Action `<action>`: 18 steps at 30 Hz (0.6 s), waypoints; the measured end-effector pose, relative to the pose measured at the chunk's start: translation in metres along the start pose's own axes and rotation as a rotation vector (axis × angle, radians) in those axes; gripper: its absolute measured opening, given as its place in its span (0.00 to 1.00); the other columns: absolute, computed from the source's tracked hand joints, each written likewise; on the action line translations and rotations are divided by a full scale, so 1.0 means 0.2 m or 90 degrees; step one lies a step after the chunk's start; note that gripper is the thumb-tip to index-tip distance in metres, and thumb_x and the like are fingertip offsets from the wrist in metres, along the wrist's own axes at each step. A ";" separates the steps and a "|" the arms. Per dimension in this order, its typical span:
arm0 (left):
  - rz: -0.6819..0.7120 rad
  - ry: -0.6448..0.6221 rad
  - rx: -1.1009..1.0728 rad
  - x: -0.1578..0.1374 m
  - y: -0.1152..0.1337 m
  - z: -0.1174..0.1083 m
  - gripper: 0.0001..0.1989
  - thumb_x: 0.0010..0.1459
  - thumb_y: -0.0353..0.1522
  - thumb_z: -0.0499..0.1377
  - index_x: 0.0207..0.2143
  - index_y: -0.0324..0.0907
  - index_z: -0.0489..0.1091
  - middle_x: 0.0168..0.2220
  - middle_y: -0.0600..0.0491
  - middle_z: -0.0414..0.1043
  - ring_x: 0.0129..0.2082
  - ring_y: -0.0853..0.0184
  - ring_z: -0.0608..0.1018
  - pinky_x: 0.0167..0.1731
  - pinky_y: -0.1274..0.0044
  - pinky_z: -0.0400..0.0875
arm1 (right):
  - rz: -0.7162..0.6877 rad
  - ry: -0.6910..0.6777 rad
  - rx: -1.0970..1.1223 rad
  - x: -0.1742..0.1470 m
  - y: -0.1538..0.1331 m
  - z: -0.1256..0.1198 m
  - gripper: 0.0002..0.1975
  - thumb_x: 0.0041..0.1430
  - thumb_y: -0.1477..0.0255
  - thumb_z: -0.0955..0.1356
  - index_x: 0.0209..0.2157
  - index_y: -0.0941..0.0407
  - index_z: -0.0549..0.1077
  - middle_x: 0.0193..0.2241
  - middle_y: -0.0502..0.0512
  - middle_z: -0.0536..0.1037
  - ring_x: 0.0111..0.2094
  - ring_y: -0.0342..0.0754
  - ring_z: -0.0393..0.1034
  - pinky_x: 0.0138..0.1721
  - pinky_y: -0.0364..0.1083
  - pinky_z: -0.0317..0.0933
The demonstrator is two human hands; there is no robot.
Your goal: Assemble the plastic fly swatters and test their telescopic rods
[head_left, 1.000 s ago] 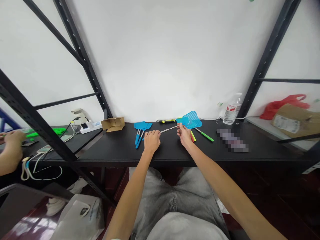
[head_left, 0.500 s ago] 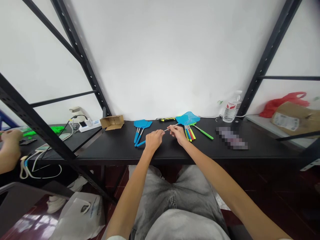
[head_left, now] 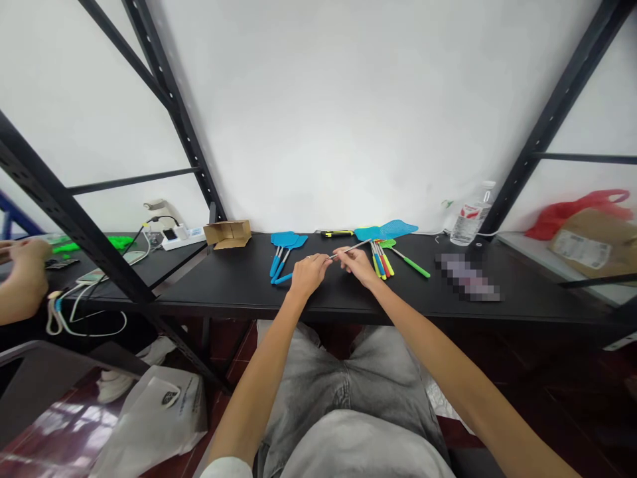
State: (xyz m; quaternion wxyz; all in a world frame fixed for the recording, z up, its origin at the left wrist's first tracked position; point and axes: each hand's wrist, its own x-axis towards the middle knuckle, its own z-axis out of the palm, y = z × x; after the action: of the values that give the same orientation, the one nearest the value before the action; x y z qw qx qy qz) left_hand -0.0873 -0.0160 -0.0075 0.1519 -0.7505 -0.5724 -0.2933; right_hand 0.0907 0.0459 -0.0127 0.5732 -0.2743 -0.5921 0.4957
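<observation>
My left hand (head_left: 309, 273) is closed round a blue fly swatter (head_left: 398, 229), whose blue grip end sticks out to the left of the fist. My right hand (head_left: 356, 264) pinches the same swatter's thin metal rod just to the right. The mesh head points right, over a bunch of fly swatters with blue, red and yellow grips (head_left: 382, 262). A green fly swatter (head_left: 415, 267) lies slanted beside that bunch. To the left of my hands, several blue fly swatters (head_left: 281, 255) lie with their heads toward the wall.
An open cardboard box (head_left: 227, 234) and a yellow-black cutter (head_left: 337, 234) lie near the wall. A water bottle (head_left: 468, 219) stands at right, by a blurred-out item (head_left: 468, 277). A metal post (head_left: 112, 245) rises at left; beyond it is another person's hand (head_left: 27, 255).
The held swatter's head has moved right and away from my hands, and more metal rod shows past my right hand. The whole view has shifted slightly.
</observation>
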 end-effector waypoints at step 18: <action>-0.007 0.010 -0.041 0.01 -0.01 0.02 0.19 0.70 0.43 0.47 0.47 0.48 0.74 0.44 0.50 0.79 0.42 0.63 0.79 0.36 0.76 0.64 | -0.050 0.227 0.039 0.06 -0.01 -0.04 0.23 0.51 0.48 0.71 0.27 0.56 0.76 0.24 0.53 0.74 0.21 0.40 0.62 0.19 0.42 0.50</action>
State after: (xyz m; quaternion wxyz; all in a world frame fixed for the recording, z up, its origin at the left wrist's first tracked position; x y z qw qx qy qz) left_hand -0.0884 -0.0110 -0.0092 0.1304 -0.7497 -0.5655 -0.3181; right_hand 0.0963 0.0572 -0.0077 0.6959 -0.3171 -0.4760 0.4343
